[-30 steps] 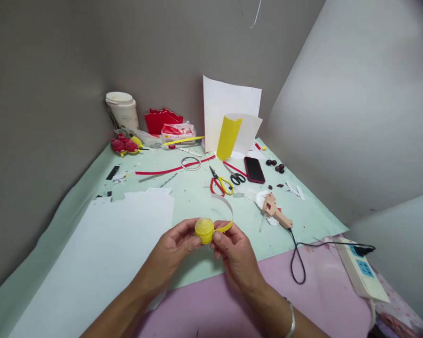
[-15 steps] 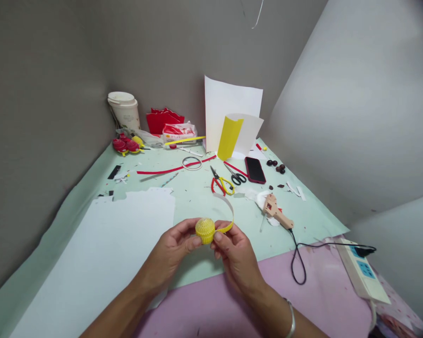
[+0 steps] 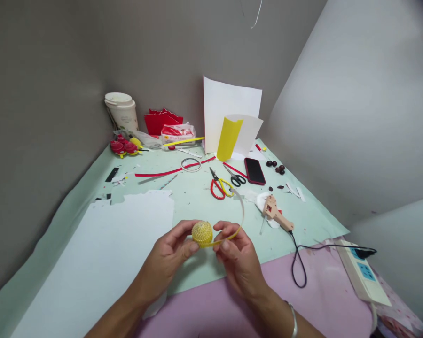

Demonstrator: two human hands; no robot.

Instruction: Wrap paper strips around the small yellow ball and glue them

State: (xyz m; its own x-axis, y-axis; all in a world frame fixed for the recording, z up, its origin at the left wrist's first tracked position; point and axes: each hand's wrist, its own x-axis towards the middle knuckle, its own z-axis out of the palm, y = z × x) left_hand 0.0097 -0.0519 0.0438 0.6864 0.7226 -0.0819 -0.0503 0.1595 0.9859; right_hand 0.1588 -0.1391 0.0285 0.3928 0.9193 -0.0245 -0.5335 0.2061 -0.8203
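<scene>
A small yellow dome of ribbed paper (image 3: 202,233) is held between the thumb and fingers of my left hand (image 3: 169,251). From its lower edge a narrow yellow strip (image 3: 242,215) runs right, then curls up and back with its pale side showing. My right hand (image 3: 240,257) pinches this strip a short way from the dome, thumb in front. Both hands are over the front part of the green mat. Just beyond them lie red-and-yellow-handled pliers (image 3: 218,185), and the beige glue gun (image 3: 277,213) is to the right.
White sheet (image 3: 102,253) at left. Black scissors (image 3: 237,179), phone (image 3: 254,171), tape ring (image 3: 191,164) and red strips (image 3: 158,174) lie farther back. Standing papers (image 3: 232,101), a lidded cup (image 3: 122,112) and red snail-like pieces (image 3: 124,146) are behind; a power strip (image 3: 364,272) is at right.
The dome has tilted and moved slightly left in my left hand. My right hand has slid along the strip away from it, leaving a stretch of strip showing between the hands.
</scene>
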